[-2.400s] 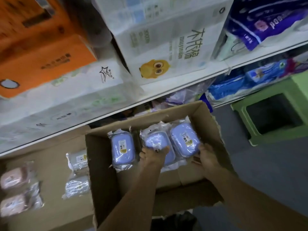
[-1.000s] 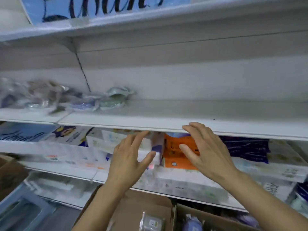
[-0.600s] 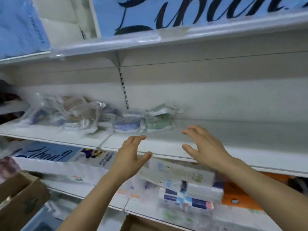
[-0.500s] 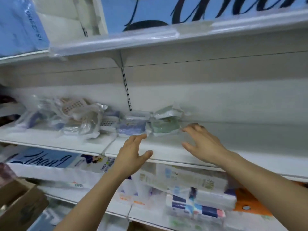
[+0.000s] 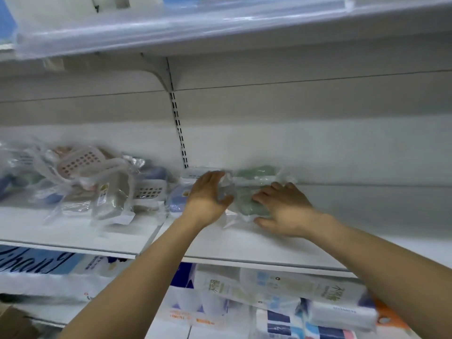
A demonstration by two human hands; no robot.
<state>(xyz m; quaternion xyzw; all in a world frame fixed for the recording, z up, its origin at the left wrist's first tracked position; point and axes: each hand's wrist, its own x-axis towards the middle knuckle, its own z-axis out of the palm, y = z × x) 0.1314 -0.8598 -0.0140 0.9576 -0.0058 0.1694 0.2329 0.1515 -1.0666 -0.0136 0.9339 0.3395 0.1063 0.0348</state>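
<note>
Head view, setting: a white shop shelf (image 5: 244, 245) at chest height, with an upper shelf (image 5: 195, 25) above it and a slotted upright (image 5: 179, 133) on the back wall.
Head view, thing in hand: a green packet (image 5: 247, 205) in a clear wrapper lies on the shelf just right of the upright and toward the far side. It sits between the two hands.
Head view, left hand (image 5: 208, 194): its grip is apart. The fingers are nearly straight and lie against the crinkled wrapper at the packet's left end, with the thumb spread toward the near side.
Head view, right hand (image 5: 281, 209): its grip is clamped on the green packet. The fingers bend over the right end and the thumb sits at the near edge, low on the shelf.
Head view, neighbours: a second green packet (image 5: 256, 173) lies just behind, against the back wall. A blue packet (image 5: 177, 203) lies just to the left, and a heap of wrapped packets (image 5: 97, 187) farther left. Tissue packs (image 5: 281, 289) fill the shelf below.
Step in hand (judged): straightening the green packet at the right end of the row.
Next move (judged): square it beside the blue packet with light, even pressure from both sides. The slippery wrapper may slide, and the packet behind could be knocked askew.
</note>
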